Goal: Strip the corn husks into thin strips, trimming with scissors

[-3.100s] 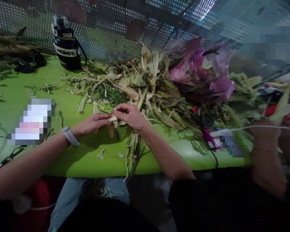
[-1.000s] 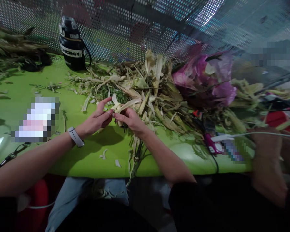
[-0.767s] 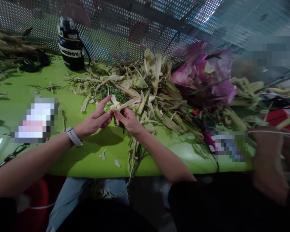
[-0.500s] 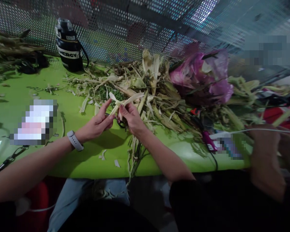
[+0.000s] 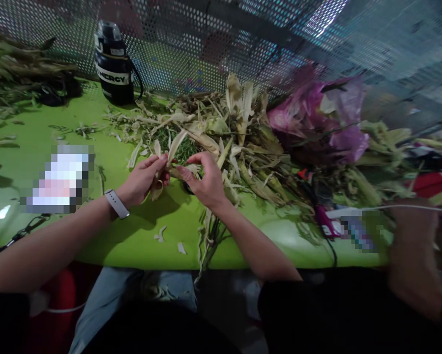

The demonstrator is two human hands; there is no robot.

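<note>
Pale corn husk strips (image 5: 176, 148) stand up from my left hand (image 5: 143, 179), whose thumb and fingers are pinched together on their base. A curled end of husk hangs below those fingers. My right hand (image 5: 208, 184) is just to the right, thumb and index finger apart and curved toward the husk. Whether its thumb tip touches the husk I cannot tell. Under the right hand a dark curved loop (image 5: 187, 188) shows in part, mostly hidden. Behind both hands lies a heap of dry husks and stalks (image 5: 257, 167), with some green sprigs (image 5: 186, 150) in it.
On the green table (image 5: 132, 246) are a black bottle (image 5: 115, 73), a blurred-out phone (image 5: 64, 177) and small husk scraps (image 5: 161, 233). A pink plastic bag (image 5: 298, 115) sits behind the heap. At right are a white cable (image 5: 383, 208) and another person's arm (image 5: 414, 246). Perforated metal mesh (image 5: 169, 44) stands behind.
The husk has gone from between both hands into my left hand and now points upward. My right hand's fingers have parted from it. The whole view has shifted slightly.
</note>
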